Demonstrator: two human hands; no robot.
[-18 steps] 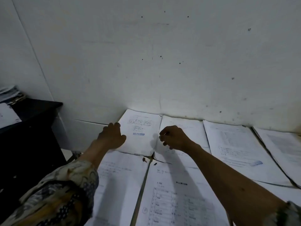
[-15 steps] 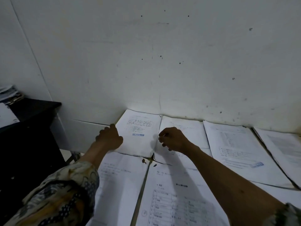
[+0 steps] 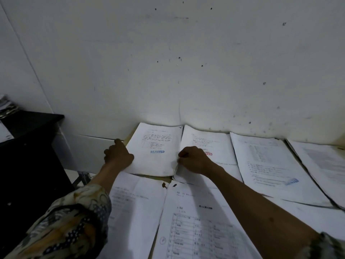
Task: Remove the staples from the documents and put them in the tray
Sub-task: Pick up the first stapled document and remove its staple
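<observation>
A stapled document with a blue REJECTED stamp (image 3: 155, 146) lies against the wall, with small dark marks at its top right corner. My left hand (image 3: 118, 155) grips its left edge with curled fingers. My right hand (image 3: 194, 159) pinches the same document's right edge, and the lower right corner there is slightly raised. That hand lies over a neighbouring document with a red stamp (image 3: 207, 139). No tray and no staple remover are in view.
Several more documents cover the surface: two in front (image 3: 197, 221) (image 3: 134, 206) and others to the right (image 3: 265, 165). A black desk (image 3: 31, 139) with papers stands at the left. A white wall (image 3: 186, 62) rises close behind.
My left hand has slid a little left, off the top of the blue-stamped document onto its left edge. My right hand has barely moved.
</observation>
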